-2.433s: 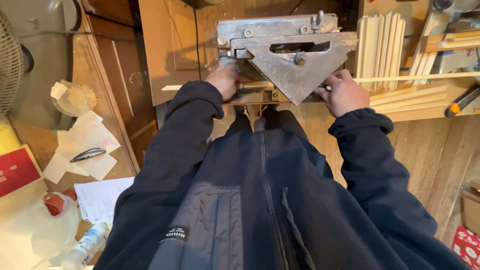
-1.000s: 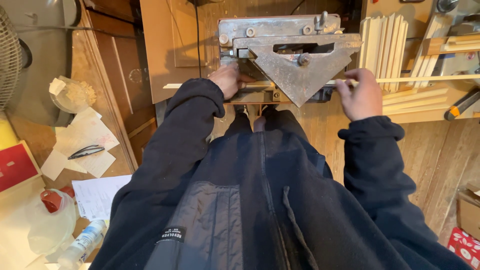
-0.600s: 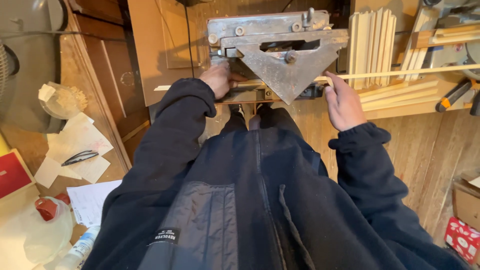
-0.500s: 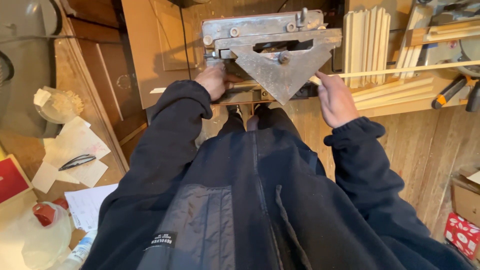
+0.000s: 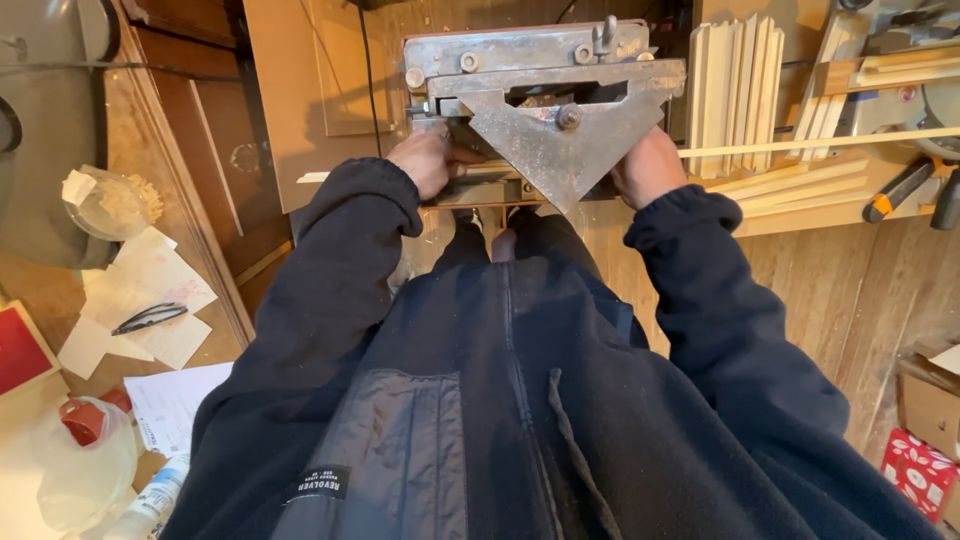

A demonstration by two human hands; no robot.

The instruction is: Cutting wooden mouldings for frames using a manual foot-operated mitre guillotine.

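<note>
Steel, grey and worn, makes up the cutting machine [image 5: 545,95] at the far edge of the bench [image 5: 800,205]: a flat housing with bolts and a wing nut on top, and a triangular plate pointing down toward the person. A thin wooden strip [image 5: 800,143] runs level through it from right to left, its short end [image 5: 312,177] poking out past the left side, so the stick seems to be laid across the machine's bed to be held square under that plate.

Standing close, the person has both arms out in dark fleece sleeves. Their left hand [image 5: 428,160] is curled, fingers drawn together, pressed against the machine's lower left corner where the strip passes; whether it pinches the strip itself I cannot tell. Their right hand [image 5: 648,165] sits at the plate's right edge, knuckles up, fingers tucked out of sight beneath the metal, just where the strip enters, so its grip is hidden too.

More pale strips [image 5: 735,90] stand bundled upright just right of the machine. Off to the left, scattered papers [image 5: 140,310] with a dark pen lie on a lower surface.
</note>
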